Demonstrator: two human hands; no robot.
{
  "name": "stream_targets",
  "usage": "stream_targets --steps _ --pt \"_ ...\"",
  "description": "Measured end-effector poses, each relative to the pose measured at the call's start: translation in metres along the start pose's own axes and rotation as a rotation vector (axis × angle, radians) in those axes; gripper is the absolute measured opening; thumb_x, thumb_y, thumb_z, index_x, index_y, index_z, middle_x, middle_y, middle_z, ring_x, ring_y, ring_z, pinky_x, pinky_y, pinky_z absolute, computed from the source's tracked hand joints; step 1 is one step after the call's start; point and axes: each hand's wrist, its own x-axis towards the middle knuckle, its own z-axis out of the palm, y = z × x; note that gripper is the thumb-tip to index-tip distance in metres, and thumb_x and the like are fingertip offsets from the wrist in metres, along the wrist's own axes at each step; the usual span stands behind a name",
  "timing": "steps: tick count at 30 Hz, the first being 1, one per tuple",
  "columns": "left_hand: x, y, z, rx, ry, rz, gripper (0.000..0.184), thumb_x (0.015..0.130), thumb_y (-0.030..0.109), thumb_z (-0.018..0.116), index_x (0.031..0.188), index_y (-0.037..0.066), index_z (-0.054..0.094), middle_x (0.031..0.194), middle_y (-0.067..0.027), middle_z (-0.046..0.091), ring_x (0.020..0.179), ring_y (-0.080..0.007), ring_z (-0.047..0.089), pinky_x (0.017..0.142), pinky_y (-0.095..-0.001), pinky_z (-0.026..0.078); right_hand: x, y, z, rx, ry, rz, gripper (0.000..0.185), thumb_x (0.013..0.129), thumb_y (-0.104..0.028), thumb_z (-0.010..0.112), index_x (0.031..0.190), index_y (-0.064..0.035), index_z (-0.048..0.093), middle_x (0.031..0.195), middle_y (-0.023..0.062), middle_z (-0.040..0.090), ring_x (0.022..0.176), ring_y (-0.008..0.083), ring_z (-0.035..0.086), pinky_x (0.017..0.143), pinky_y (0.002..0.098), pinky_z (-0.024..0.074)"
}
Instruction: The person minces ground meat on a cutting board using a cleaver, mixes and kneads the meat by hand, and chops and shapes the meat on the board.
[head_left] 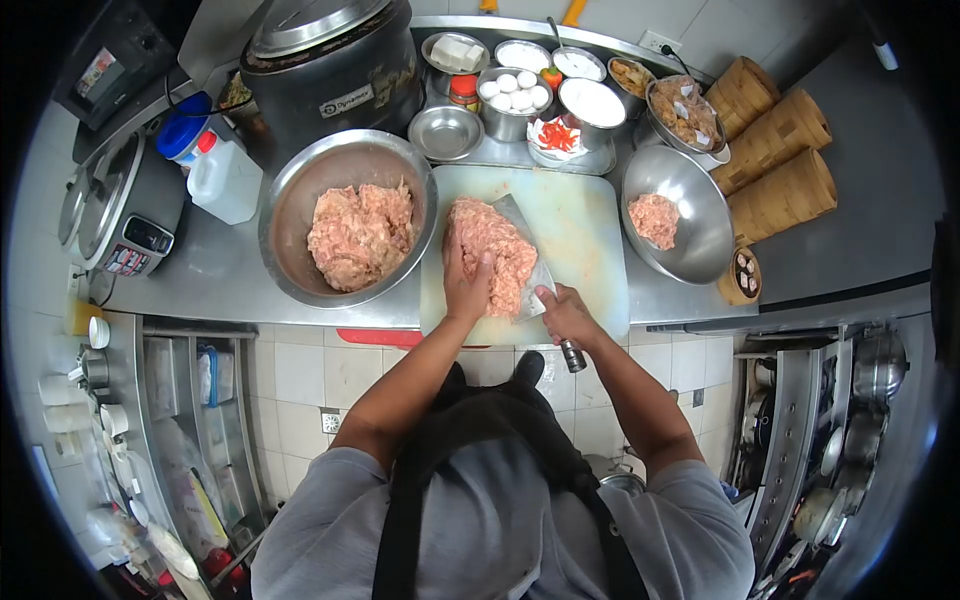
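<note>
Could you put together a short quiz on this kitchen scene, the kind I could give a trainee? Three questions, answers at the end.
1. Multiple choice: what does the person's right hand hold?
A) A ladle
B) A cleaver
C) A whisk

2. True or false: the bowl on the left has more meat in it than the bowl on the right.

3. Fill in the blank: the mound of meat on the cutting board has the person's ____ hand against it, bare and without a tool.

Key: 1 B; 2 true; 3 left.
</note>
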Motion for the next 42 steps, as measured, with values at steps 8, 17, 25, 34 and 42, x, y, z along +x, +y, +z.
stream_targets --steps 8,17,25,34,42 --pt "-0.007 0.011 0.004 -0.008 0.078 0.054 0.07 0.094 0.037 0.058 0.149 0.001 0.032 0.151 -0.0248 0.029 0.141 -0.0378 0.028 0.115 -0.0442 0.023 -0.002 0.007 0.011 0.235 -0.169 0.073 0.037 0.102 -0.035 0.05 0.117 -0.0015 0.049 0.057 0.0031 0.045 0.037 0.0122 0.04 0.035 0.0313 0.0413" --pt "0.022 0.115 0.045 -0.077 -0.007 0.222 0.065 0.094 0.033 0.061 0.144 -0.003 0.04 0.153 -0.0261 0.026 0.144 -0.0363 0.024 0.115 -0.0431 0.023 -0.05 -0.025 -0.061 0.435 -0.162 0.042 0.036 0.1 -0.038 0.054 0.117 -0.0067 0.049 0.055 -0.0004 0.041 0.038 0.0105 0.038 0.036 0.0298 0.0408" --pt "0.052 0.191 0.21 -0.507 -0.055 0.257 0.067 0.1 0.038 0.047 0.149 -0.004 0.028 0.155 -0.0207 0.027 0.144 -0.0302 0.025 0.116 -0.0419 0.023 -0.117 -0.049 -0.219 0.142 0.327 -0.245 0.022 0.098 -0.03 0.056 0.102 -0.0084 0.054 0.054 -0.0007 0.045 0.037 0.0077 0.041 0.034 0.0252 0.0371" --pt "0.067 0.132 0.301 -0.329 -0.273 -0.416 0.063 0.101 0.042 0.04 0.137 -0.009 0.043 0.135 -0.0238 0.054 0.128 -0.033 0.05 0.107 -0.0347 0.037 -0.084 -0.03 -0.305 -0.962 0.665 -0.364 0.026 0.095 -0.022 0.052 0.098 0.0024 0.06 0.082 0.0296 0.064 0.081 0.047 0.063 0.075 0.0527 0.0488" --pt "0.041 0.132 0.288 -0.29 -0.382 -0.446 0.042 0.096 0.026 0.054 0.127 -0.001 0.058 0.119 -0.0096 0.064 0.105 -0.0167 0.059 0.092 -0.03 0.045 -0.108 -0.058 -0.32 -0.71 0.722 -0.461 0.026 0.098 -0.024 0.051 0.097 0.0003 0.06 0.084 0.0289 0.064 0.08 0.0461 0.064 0.073 0.0506 0.0492"
